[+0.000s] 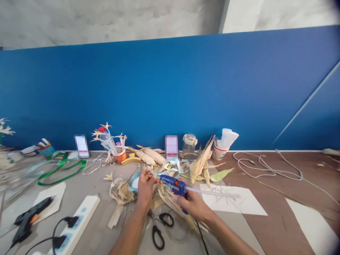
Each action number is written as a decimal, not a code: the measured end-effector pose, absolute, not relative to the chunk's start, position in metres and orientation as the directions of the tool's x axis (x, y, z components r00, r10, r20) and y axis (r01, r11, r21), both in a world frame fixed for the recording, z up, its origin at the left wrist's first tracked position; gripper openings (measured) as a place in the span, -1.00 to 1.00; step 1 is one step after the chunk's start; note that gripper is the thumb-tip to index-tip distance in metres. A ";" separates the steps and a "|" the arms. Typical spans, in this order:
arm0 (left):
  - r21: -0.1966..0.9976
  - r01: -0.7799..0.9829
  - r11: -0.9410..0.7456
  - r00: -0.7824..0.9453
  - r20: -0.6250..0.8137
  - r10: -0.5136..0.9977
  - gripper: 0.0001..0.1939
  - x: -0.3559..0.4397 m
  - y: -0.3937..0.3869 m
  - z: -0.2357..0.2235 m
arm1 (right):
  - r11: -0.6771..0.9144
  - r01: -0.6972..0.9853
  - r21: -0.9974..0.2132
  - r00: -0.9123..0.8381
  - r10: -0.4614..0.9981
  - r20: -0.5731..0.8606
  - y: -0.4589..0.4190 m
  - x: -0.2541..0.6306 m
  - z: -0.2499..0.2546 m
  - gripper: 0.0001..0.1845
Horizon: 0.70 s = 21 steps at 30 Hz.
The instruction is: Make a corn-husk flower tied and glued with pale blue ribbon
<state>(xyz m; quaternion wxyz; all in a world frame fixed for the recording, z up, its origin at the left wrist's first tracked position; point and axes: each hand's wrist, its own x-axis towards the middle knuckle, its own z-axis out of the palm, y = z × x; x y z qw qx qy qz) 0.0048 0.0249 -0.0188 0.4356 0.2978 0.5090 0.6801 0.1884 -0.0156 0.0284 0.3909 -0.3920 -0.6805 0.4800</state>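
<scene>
My right hand [195, 203] is wrapped round the grip of a blue hot glue gun [174, 185], whose clear glue stick [212, 192] sticks out toward the right. The gun's nozzle points left, close to the fingertips of my left hand [146, 186]. Those fingers are pinched together on something small and pale that I cannot make out. Dried corn husks [170, 200] lie beneath both hands, with more crumpled husk [120, 191] to the left. Black-handled scissors [158, 236] rest on the table below my hands, their blades partly hidden.
A black glue gun [30, 217] and a white power strip [79, 221] lie at left. Along the blue partition [170, 88] stand an orange cup [120, 156], a phone [171, 147], a clear jar [189, 147] and a paper cup [220, 152]. White paper [252, 202] with thin wires lies right.
</scene>
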 end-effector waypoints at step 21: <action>0.959 -0.257 -0.122 -0.369 0.020 0.929 -0.61 0.007 0.022 -0.016 | 0.303 0.343 -0.889 -0.313 0.929 0.196 -0.009 0.176 0.004 -0.81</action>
